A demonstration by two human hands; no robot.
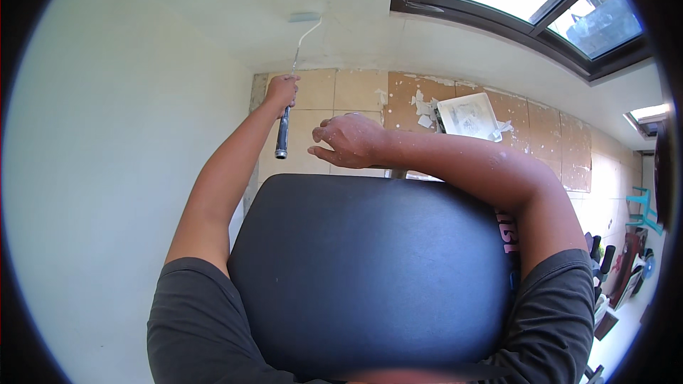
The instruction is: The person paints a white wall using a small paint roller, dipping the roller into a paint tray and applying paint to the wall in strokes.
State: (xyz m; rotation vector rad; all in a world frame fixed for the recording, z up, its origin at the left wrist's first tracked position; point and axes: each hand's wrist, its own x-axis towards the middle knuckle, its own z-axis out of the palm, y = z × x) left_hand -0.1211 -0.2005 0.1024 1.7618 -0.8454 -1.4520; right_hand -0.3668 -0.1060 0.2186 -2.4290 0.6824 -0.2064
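Observation:
My left hand [282,91] is closed around the handle of a paint roller [282,135]. Its thin bent frame reaches up and away, and the roller sleeve lies against the pale wall [213,0]. A short distance right of the handle, my right hand [350,140] hangs with loosely curled fingers and the thumb apart, holding nothing. Whitish paint specks dot this hand and its forearm. Below both hands, a large dark padded panel [377,263], like a chair back, fills the space between my arms.
A white paint tray [468,117] with smeared paint sits on paint-spotted brown sheets [541,124] along the wall's foot. Beige tiles [356,89] show beside them. A dark-framed window [537,28] is at upper right. A turquoise plastic stool [642,208] and assorted items stand far right.

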